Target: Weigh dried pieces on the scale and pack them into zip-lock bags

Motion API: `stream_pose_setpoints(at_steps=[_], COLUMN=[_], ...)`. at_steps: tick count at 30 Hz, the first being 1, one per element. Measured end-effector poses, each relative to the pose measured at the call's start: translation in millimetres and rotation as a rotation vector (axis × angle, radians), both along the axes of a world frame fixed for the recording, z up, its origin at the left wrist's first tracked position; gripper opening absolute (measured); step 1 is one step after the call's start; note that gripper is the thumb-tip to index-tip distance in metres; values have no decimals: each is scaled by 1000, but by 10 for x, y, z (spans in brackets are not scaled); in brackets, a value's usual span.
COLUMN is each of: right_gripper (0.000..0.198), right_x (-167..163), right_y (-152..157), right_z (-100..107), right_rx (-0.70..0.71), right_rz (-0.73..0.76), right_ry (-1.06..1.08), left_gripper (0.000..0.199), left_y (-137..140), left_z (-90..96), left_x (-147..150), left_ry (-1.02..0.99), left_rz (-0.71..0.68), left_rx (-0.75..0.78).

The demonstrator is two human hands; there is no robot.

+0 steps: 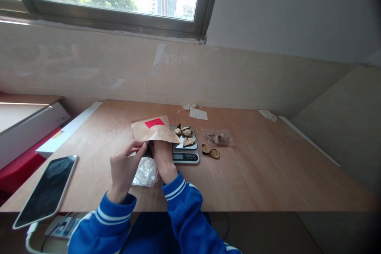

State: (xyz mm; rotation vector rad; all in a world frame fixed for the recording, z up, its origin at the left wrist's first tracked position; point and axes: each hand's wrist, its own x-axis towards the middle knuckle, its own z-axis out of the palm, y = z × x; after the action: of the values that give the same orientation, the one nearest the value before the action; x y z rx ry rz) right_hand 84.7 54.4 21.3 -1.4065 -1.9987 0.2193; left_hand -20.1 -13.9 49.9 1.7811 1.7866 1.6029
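Observation:
A brown paper bag (139, 130) with a red label is held up above the table, tilted with its mouth towards me. My left hand (126, 166) pinches the lower edge of its opening between thumb and fingers. Inside the mouth goes my right hand (163, 154); the bag hides its fingers and whatever they touch. Just right of the bag, partly covered by it, is a kitchen scale (192, 157) with a lit display. Several dried, pale-and-brown husk-like pieces (187, 131) lie on its plate. Under my wrists rests a crumpled clear plastic bag (145, 172).
Dark curved husk pieces (214, 153) lie right of the scale, below a clear bag of brown bits (219, 139). A white card (198, 114) and crumpled tissue (268, 115) are farther back. A phone (46, 190) with a cable overhangs the table's front left edge.

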Motion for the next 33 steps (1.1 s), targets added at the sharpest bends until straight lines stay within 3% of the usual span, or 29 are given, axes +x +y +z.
stream_pose_setpoints(at_steps=[5,14,23,28,33], right_gripper=[22,11,11,13,12], right_x=[146,460,751,929,1140], right_y=[-387,-612,-790,-851,-732], right_z=[239,198,248,132,-3], right_rx=[32,301,240,300,321], right_rz=[-23,15,214,128,-9], right_ry=[-8,210,557,605,382], left_gripper=[14,16,19,24,28], left_y=[32,94,136,218,504], left_z=[57,135,138,240,476], left_x=[-16,-37,-40,-19,-58], left_ry=[-7,16,10,19,-29], left_rz=[3,45,80,162,205], left_rx=[-22,-42,-91,-62,29])
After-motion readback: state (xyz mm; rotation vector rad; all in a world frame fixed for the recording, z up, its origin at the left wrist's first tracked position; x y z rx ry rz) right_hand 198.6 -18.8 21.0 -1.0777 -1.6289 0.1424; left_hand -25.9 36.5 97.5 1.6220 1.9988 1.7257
